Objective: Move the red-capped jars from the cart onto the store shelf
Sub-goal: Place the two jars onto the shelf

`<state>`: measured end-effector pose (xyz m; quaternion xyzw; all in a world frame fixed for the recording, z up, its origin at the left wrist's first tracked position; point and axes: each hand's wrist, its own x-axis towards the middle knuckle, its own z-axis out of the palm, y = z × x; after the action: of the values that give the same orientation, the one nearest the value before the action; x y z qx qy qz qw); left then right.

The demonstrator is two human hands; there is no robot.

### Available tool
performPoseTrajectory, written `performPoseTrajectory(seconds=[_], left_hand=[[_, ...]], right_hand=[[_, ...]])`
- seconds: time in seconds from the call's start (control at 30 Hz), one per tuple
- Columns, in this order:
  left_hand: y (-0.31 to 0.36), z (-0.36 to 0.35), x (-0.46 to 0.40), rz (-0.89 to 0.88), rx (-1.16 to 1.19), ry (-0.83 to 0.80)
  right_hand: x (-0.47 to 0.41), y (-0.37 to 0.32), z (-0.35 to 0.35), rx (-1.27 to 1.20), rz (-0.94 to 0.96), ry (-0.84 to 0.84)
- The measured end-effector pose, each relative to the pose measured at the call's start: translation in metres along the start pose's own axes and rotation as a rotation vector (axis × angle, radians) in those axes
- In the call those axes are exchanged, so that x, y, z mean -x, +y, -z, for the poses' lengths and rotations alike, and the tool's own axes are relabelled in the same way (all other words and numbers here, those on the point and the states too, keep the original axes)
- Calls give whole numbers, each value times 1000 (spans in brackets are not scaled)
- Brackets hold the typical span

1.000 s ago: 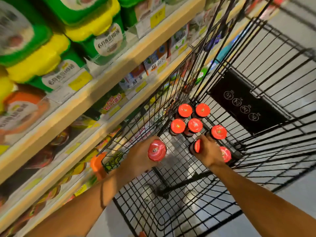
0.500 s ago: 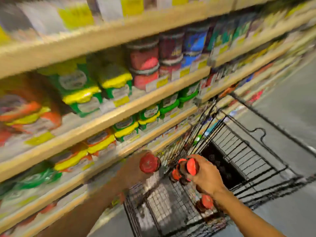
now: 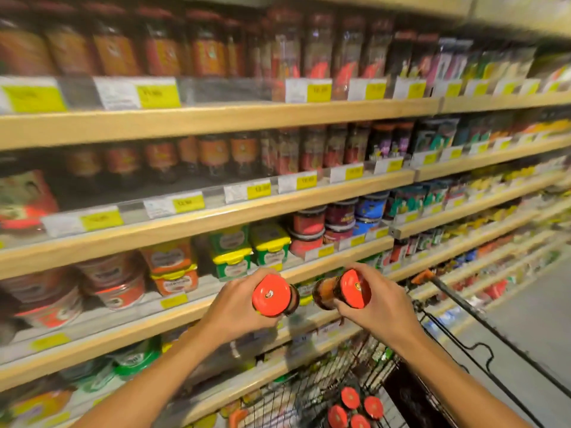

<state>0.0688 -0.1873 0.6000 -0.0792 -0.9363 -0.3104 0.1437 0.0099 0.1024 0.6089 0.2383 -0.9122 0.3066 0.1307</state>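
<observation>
Left hand wrapped round one red-capped jar, right hand gripping a second jar, both tipped with caps toward the camera, raised side by side before the wooden store shelf. Below, more red-capped jars standing in the wire cart. Yellow price tags along shelf edges.

Yellow price tags along shelf edges; green yellow-lidded tubs; stacked round tins.

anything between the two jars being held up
No object; in the head view the left jar and right jar are apart, with only shelf stock behind the gap.
</observation>
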Motion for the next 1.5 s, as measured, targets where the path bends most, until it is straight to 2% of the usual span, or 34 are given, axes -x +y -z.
performPoseTrajectory(seconds=[0.27, 0.43, 0.8, 1.07, 1.2, 1.5], left_hand=[[27, 79, 22, -42, -87, 226], [36, 128, 34, -73, -138, 298], [45, 219, 68, -122, -241, 465], [51, 271, 92, -128, -272, 575], [59, 298, 95, -154, -320, 681], [79, 342, 93, -219, -316, 846]], right_hand=[[-32, -68, 41, -54, 232, 87], [-47, -107, 55, -103, 352, 138], [-85, -181, 68, -193, 546, 199], [-109, -246, 83, -272, 703, 326], [-128, -284, 94, -365, 779, 360], [-183, -344, 91, -424, 845, 464]])
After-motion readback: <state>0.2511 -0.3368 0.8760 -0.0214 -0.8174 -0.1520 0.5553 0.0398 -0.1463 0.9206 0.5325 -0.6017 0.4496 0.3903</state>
